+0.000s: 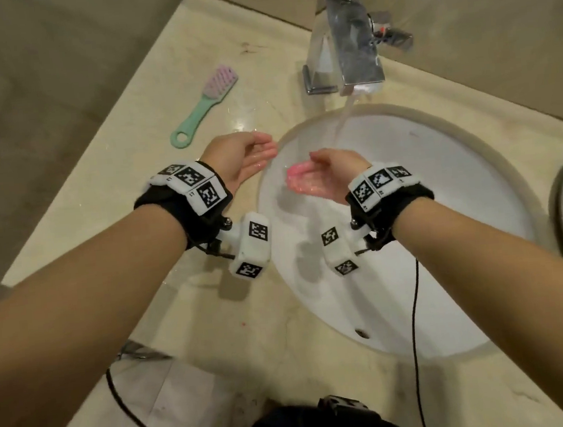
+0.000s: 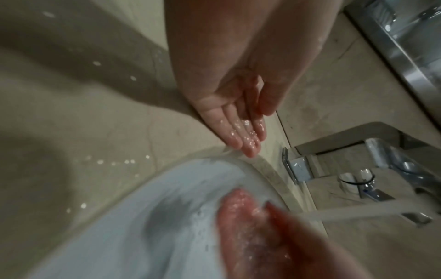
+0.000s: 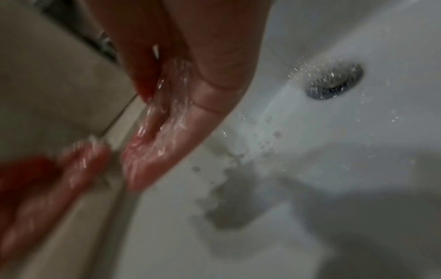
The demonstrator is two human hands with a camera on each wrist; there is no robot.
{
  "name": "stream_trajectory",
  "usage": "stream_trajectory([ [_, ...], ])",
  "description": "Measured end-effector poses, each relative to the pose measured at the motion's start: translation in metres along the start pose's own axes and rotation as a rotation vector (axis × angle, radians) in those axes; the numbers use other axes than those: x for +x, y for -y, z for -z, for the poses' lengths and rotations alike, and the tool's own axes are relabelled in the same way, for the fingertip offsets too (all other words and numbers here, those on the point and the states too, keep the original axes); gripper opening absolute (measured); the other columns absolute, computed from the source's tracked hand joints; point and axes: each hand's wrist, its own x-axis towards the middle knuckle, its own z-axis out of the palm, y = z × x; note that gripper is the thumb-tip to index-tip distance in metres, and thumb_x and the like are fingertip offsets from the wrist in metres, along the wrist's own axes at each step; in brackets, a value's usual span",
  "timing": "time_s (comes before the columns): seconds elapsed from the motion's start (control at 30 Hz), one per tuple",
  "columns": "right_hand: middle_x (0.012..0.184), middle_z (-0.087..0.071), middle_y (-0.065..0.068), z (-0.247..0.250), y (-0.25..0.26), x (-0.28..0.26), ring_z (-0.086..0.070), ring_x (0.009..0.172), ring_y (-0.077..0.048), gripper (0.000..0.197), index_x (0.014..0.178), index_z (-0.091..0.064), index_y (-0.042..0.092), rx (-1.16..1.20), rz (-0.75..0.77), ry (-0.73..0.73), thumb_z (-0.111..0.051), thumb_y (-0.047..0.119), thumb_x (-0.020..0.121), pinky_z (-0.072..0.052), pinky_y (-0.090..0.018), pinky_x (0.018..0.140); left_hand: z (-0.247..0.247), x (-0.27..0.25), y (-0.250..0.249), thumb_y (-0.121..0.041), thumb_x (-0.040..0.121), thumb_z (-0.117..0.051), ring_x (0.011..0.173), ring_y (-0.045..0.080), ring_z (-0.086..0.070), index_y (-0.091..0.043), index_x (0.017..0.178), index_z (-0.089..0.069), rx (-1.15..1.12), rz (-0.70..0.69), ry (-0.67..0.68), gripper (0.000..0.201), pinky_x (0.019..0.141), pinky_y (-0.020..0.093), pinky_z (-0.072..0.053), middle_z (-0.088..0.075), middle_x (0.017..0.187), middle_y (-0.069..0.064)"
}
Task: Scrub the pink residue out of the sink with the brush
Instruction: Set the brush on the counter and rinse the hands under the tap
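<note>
Head view: the left hand (image 1: 244,158) is spread palm-up, empty, over the bench (image 1: 134,200) at the sink (image 1: 443,197) rim. The right hand (image 1: 321,178) is loosely cupped and empty above the basin, under the water stream (image 1: 343,118) from the tap (image 1: 346,45).

Left wrist view: the left fingers (image 2: 248,136) are straight and wet.

Right wrist view: water runs across the right palm, and the drain (image 3: 334,83) lies beyond it.

Lets water (image 3: 173,81) run over the outstretched, wet right hand (image 3: 190,113). Hovers above the white sink (image 3: 334,169), drain (image 3: 334,81) beyond the palm's edge, blurred left hand (image 3: 47,188) near the fingertips.
</note>
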Motion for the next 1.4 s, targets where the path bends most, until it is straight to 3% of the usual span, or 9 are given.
stream_trajectory([
  [0.17,0.069,-0.061,-0.011,0.033,-0.048,-0.005,-0.059,0.045,-0.018,0.042,0.072,-0.058,0.001,-0.923,-0.224,-0.035,-0.037,0.022,0.101,-0.047,-0.022,0.049,-0.005,-0.001,0.003,-0.013,0.092,-0.051,0.066,0.004,-0.067,-0.010,0.084,-0.063,0.024,-0.034,-0.060,0.014,0.070,0.015,-0.052,-0.067,0.083,0.003],
  [0.37,0.056,-0.063,-0.001,0.071,-0.012,-0.023,-0.061,0.050,-0.013,0.029,0.074,-0.056,0.008,-0.431,0.163,-0.356,-0.040,0.012,0.097,-0.048,-0.022,0.054,-0.012,-0.001,0.000,-0.012,0.092,-0.049,0.053,-0.001,-0.064,-0.011,0.078,-0.062,0.094,-0.019,-0.145,0.019,0.060,0.011,-0.051,-0.069,0.062,-0.004],
  [0.63,0.081,-0.062,-0.002,0.070,0.075,-0.070,-0.061,0.062,-0.011,0.028,0.083,-0.059,0.015,-0.359,0.625,-0.354,-0.037,0.005,0.098,-0.053,-0.022,0.065,-0.028,0.003,-0.013,-0.011,0.095,-0.044,0.032,0.000,-0.054,-0.009,0.070,-0.056,0.242,0.068,-0.195,0.027,0.042,0.011,-0.041,-0.062,0.048,-0.003],
  [0.73,0.084,-0.063,0.001,0.065,0.093,-0.073,-0.062,0.058,-0.004,0.024,0.088,-0.061,0.018,-0.424,0.653,-0.331,-0.041,0.007,0.097,-0.052,-0.018,0.058,-0.037,0.005,-0.021,-0.013,0.095,-0.043,0.032,-0.001,-0.054,-0.010,0.070,-0.057,0.242,0.048,-0.151,0.029,0.035,0.009,-0.037,-0.058,0.037,-0.007],
  [0.9,0.104,-0.060,0.003,0.056,0.103,-0.069,-0.057,0.077,-0.007,0.029,0.123,-0.056,0.012,-0.511,0.645,-0.366,-0.045,0.008,0.095,-0.049,-0.021,0.066,-0.059,0.007,-0.027,-0.018,0.098,-0.039,0.040,-0.003,-0.059,-0.014,0.073,-0.057,0.299,0.027,0.004,0.031,0.058,0.015,-0.042,-0.061,0.043,-0.011],
  [1.1,0.076,-0.064,-0.003,0.046,0.107,-0.072,-0.058,0.062,-0.012,0.016,0.089,-0.063,0.007,-0.531,0.662,-0.368,-0.048,0.011,0.094,-0.044,-0.020,0.057,-0.072,0.012,-0.024,-0.019,0.097,-0.042,0.045,-0.002,-0.062,-0.014,0.076,-0.058,0.268,0.063,0.087,0.027,0.062,0.016,-0.045,-0.065,0.049,-0.010],
  [1.2,0.099,-0.064,-0.006,0.042,0.110,-0.070,-0.061,0.086,-0.014,0.026,0.118,-0.059,0.003,-0.496,0.666,-0.329,-0.047,0.007,0.095,-0.050,-0.019,0.069,-0.075,0.015,-0.023,-0.019,0.096,-0.043,0.046,-0.002,-0.063,-0.013,0.076,-0.059,0.270,0.061,0.099,0.026,0.062,0.016,-0.044,-0.066,0.051,-0.009],
  [1.3,0.119,-0.058,-0.007,0.041,0.113,-0.068,-0.058,0.106,-0.020,0.030,0.123,-0.058,0.005,-0.545,0.678,-0.386,-0.047,0.007,0.096,-0.052,-0.021,0.069,-0.077,0.017,-0.026,-0.019,0.097,-0.042,0.046,-0.002,-0.063,-0.013,0.077,-0.059,0.288,0.065,0.108,0.027,0.062,0.016,-0.045,-0.066,0.051,-0.009],
  [1.4,0.114,-0.059,-0.005,0.038,0.118,-0.068,-0.064,0.083,-0.017,0.027,0.117,-0.062,0.004,-0.502,0.684,-0.438,-0.045,0.007,0.096,-0.050,-0.022,0.054,-0.078,0.019,-0.030,-0.018,0.098,-0.041,0.045,-0.002,-0.062,-0.013,0.076,-0.058,0.300,0.065,0.116,0.028,0.062,0.016,-0.044,-0.065,0.049,-0.010],
])
